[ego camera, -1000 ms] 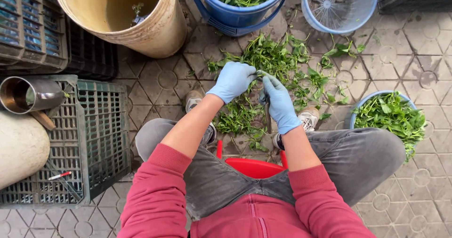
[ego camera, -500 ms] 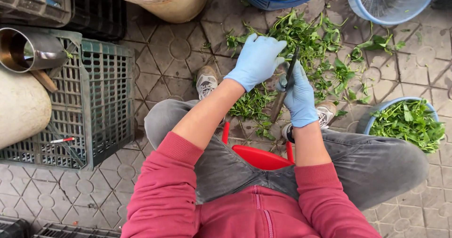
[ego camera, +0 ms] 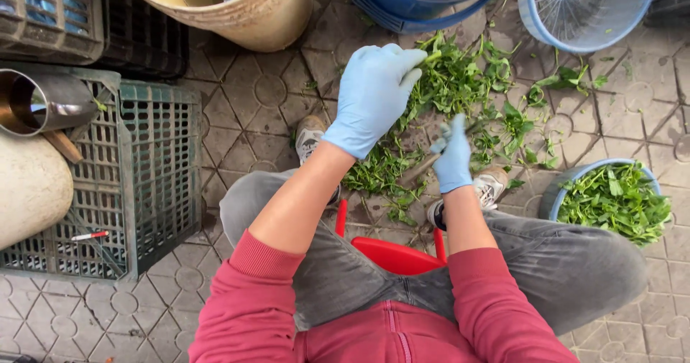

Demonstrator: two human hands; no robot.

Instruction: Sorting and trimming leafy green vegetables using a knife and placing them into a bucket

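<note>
Both my hands wear light blue gloves. My left hand [ego camera: 374,97] is raised over a loose pile of green leafy stems [ego camera: 471,83] on the paved floor, its fingertips pinched on a small green sprig [ego camera: 431,56]. My right hand [ego camera: 453,158] is lower and nearer to me, closed around a thin brownish knife [ego camera: 420,169] that points down-left over the greens. The two hands are apart. I sit on a red stool [ego camera: 392,251] with my shoes on either side of the pile.
A blue tub of greens [ego camera: 402,7] and a blue strainer basket [ego camera: 575,18] stand beyond the pile. A blue bowl [ego camera: 552,194] of picked leaves is at right. A beige bucket [ego camera: 266,18], a green crate [ego camera: 158,169] and a metal cup [ego camera: 43,100] are at left.
My hands were working together on a stem over the pile. Now the left hand has lifted away toward the blue tub, while the right hand stays low with the knife.
</note>
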